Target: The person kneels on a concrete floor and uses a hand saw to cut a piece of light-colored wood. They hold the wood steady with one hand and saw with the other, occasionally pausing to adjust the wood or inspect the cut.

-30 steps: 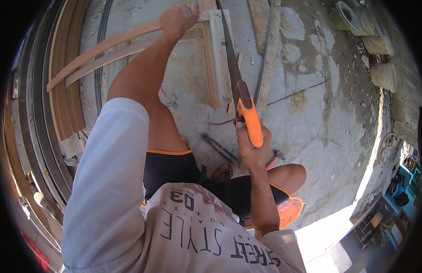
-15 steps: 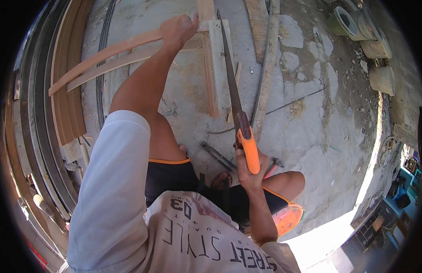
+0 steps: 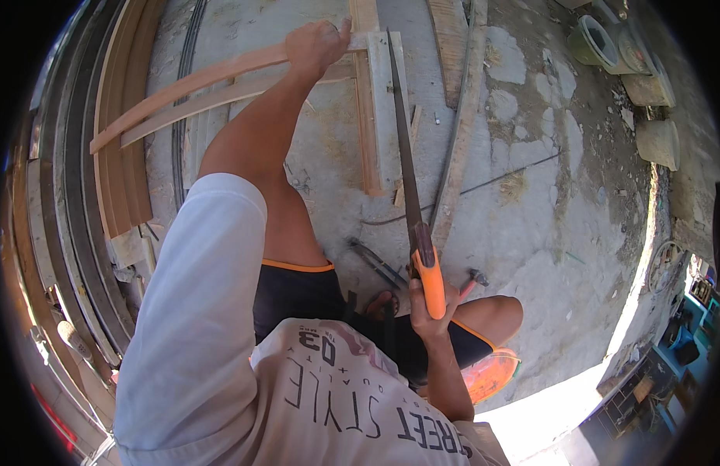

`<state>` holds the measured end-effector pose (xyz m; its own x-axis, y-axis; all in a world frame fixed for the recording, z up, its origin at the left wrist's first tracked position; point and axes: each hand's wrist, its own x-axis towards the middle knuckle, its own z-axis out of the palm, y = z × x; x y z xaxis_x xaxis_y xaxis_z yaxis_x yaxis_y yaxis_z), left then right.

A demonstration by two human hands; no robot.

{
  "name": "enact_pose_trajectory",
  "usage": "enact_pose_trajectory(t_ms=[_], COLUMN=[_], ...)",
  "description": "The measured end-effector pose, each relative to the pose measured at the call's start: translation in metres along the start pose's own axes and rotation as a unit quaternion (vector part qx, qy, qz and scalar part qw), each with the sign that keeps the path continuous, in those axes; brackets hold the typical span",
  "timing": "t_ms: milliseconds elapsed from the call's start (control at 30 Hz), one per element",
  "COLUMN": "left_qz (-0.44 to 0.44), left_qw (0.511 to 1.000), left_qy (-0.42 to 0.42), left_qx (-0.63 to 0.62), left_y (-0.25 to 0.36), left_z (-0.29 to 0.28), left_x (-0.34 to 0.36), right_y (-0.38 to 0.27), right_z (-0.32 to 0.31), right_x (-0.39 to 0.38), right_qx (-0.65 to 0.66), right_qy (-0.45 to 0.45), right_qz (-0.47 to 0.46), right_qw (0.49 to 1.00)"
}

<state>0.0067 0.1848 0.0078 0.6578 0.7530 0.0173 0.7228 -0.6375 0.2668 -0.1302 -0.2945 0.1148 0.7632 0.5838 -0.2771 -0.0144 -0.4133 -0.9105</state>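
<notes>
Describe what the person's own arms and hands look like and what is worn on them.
The left arm is bare from the hand up to a short, loose white sleeve covering the upper arm. The left hand and right hand are bare, with no gloves; I can see no watch or rings. The right forearm is also bare.

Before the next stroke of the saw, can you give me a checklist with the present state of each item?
1. Left hand presses the curved wooden strips down: ok.
2. Right hand closed around the orange handle of the hand saw: ok.
3. Blade lies on the upright wooden batten: ok.
4. Left fingers away from the blade: ok, a gap shows.
5. Foot in sandal away from the blade: ok.
6. Blade on a marked line: cannot tell.
</notes>
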Motion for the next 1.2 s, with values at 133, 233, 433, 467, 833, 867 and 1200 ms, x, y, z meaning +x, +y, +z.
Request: enact_pose_trajectory(t_ms=[133,233,433,467,833,867,1200], left_qz=[-0.001,0.001,-0.003,0.004,0.006,-0.001,0.005], left_qw=[0.997,1.0,1.0,0.999,0.999,0.999,0.998], left_qy=[0.078,0.031,0.03,0.035,0.051,0.045,0.055], left_qx=[0.013,0.002,0.0,0.0,-0.005,-0.001,0.001], left_y=[-0.02,-0.01,-0.01,-0.006,-0.018,-0.023,-0.019], left_z=[0.011,0.01,0.005,0.006,0.008,0.01,0.009], left_x=[0.002,0.005,0.003,0.005,0.003,0.001,0.0], right_y=[-0.008,0.0,0.016,0.009,0.003,-0.001,-0.001], right_z=[0.005,-0.006,-0.022,-0.011,-0.018,-0.027,0.011], right_x=[0.014,-0.053,-0.105,-0.064,-0.101,-0.115,0.007], right_qx=[0.038,0.045,-0.032,0.004,-0.095,-0.137,0.059], right_qy=[-0.015,0.038,0.049,0.044,0.033,0.008,0.002], right_qz=[0.052,0.038,0.0,0.009,-0.013,0.011,0.068], right_qw=[0.998,0.998,0.998,0.999,0.995,0.99,0.996])
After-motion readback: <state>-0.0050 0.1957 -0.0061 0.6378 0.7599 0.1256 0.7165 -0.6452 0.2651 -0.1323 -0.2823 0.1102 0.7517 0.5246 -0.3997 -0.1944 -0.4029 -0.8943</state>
